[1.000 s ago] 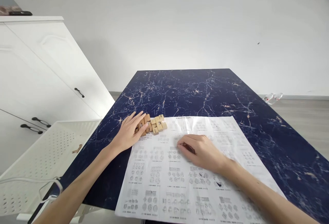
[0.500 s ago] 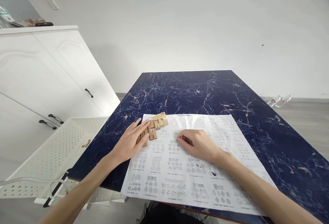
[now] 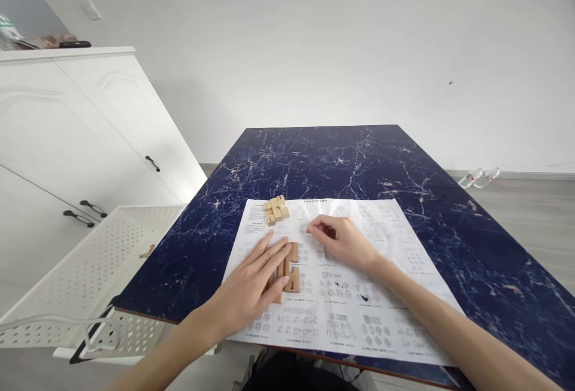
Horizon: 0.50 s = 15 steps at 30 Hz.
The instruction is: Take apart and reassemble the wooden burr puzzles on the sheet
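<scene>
On the near left part of the paper sheet [image 3: 359, 295], your left hand [image 3: 251, 286] lies flat with fingers stretched out over a few long wooden pieces [image 3: 290, 268]. It's pressing down on them, not gripping, and two or three stick out to the right of your fingertips; the rest are hidden under the palm. Your right hand [image 3: 344, 241] sits just right of those pieces, fingers loosely curled with the tips on the paper. Can't tell if it's pinching anything, looks like nothing's in it.

Farther out, near the far left corner of the sheet, a small cluster of lighter wooden blocks [image 3: 275, 209] sits apart from both hands. The sheet is covered in little printed diagrams and lies on the dark blue marble table [image 3: 341, 157]. Off to the left, beside the table, a white perforated tray [image 3: 90, 259] has one small wooden bit [image 3: 144, 253] lying in it, with white cabinets [image 3: 67, 133] behind it.
</scene>
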{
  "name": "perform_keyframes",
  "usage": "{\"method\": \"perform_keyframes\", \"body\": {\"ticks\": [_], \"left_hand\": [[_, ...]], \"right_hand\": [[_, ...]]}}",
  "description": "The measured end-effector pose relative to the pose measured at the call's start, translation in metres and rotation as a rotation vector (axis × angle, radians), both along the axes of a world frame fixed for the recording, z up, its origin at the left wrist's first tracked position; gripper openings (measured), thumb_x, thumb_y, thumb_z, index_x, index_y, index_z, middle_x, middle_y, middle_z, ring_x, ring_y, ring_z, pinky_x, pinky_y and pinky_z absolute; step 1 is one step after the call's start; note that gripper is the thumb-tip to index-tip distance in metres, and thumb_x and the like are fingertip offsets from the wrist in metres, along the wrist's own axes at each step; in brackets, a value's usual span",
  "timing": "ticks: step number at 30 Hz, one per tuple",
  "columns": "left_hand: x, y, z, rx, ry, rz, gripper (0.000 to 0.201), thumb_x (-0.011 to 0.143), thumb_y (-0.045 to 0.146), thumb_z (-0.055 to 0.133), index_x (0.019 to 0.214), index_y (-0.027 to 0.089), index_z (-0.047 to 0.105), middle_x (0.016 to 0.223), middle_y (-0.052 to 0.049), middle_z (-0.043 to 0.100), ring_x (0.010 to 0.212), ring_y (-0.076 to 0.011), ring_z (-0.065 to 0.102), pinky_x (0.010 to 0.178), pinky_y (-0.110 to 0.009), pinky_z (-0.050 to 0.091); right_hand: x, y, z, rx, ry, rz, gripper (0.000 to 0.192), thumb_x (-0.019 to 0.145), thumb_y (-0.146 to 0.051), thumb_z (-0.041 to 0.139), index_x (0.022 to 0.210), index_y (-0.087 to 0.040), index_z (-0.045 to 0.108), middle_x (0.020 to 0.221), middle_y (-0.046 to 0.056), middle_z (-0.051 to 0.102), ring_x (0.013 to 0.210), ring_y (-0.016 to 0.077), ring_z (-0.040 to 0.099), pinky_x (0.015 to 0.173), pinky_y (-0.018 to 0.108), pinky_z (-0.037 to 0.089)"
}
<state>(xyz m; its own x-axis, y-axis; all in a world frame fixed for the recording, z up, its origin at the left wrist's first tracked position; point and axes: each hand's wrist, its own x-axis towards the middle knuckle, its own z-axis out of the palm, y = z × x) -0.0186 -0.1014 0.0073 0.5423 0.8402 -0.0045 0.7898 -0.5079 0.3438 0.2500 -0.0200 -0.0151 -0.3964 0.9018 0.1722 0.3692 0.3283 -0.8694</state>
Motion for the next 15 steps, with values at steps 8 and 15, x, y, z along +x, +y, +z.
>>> {"method": "perform_keyframes", "body": {"ticks": [8,15], "left_hand": [[0.050,0.033,-0.002,0.001,-0.097,-0.114,0.058,0.116,0.051,0.041,0.170,0.031,0.035,0.177,-0.002,0.039,0.170,-0.0307,0.014,0.135,-0.054,0.033],[0.073,0.070,-0.010,0.047,-0.134,-0.209,0.056,0.117,0.052,0.037,0.165,0.023,0.042,0.173,-0.007,0.046,0.170,-0.0269,0.016,0.138,-0.051,0.027]], "right_hand": [[0.010,0.012,-0.002,-0.195,0.268,-0.137,0.042,0.097,-0.062,0.067,0.092,-0.021,0.071,0.066,-0.004,0.052,0.059,0.0143,0.044,0.058,0.031,0.035],[0.016,0.021,-0.001,-0.349,0.430,-0.194,0.047,0.090,-0.067,0.074,0.093,-0.021,0.067,0.067,-0.005,0.050,0.054,0.0113,0.038,0.049,0.028,0.029]]}}
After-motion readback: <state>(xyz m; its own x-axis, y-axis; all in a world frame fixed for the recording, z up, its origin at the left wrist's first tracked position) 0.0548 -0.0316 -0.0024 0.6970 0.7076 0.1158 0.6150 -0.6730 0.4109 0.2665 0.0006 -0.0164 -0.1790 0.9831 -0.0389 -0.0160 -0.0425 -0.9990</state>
